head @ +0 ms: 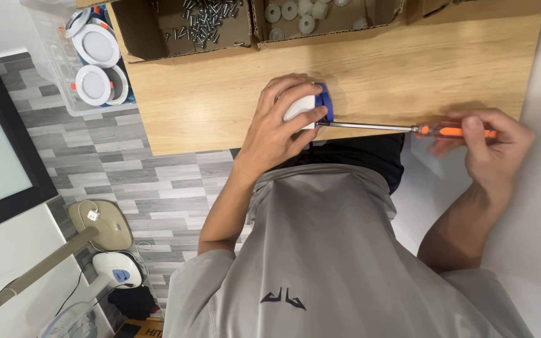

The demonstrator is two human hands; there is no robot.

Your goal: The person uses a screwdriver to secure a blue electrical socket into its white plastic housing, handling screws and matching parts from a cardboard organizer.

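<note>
Item: small round light fitting (302, 107), white body with a blue back part, at the near edge of the wooden tabletop (408, 75), about midway along that edge.

Left hand (280, 122): my fingers are curled over the top and side of the fitting, closed on it and pressing it against the tabletop. Most of the white body is covered; only a patch and the blue part show.

Right hand (489, 141): my fingers are wrapped shut around the orange handle of a screwdriver (408, 128), thumb on top, held out past the near right corner of the tabletop.

Key relation: the screwdriver's long axis runs along the near edge, nearly level. The metal shaft points from my right hand toward my left, and its tip meets the blue part of the fitting on the side facing my right hand. The fitting lies straight down that line from my right fingers. My left hand is the one on it, and my right hand is well apart, joined to it only by the shaft. Whether the tip sits in a screw head is too small to tell.

Also present:
- Open cardboard box of loose metal screws (205, 22), far left edge.
- Open cardboard box of white round parts (295, 15), just beside it at the far edge.
- Clear plastic bin holding more white round fittings (95, 62), off the far left corner.
</note>
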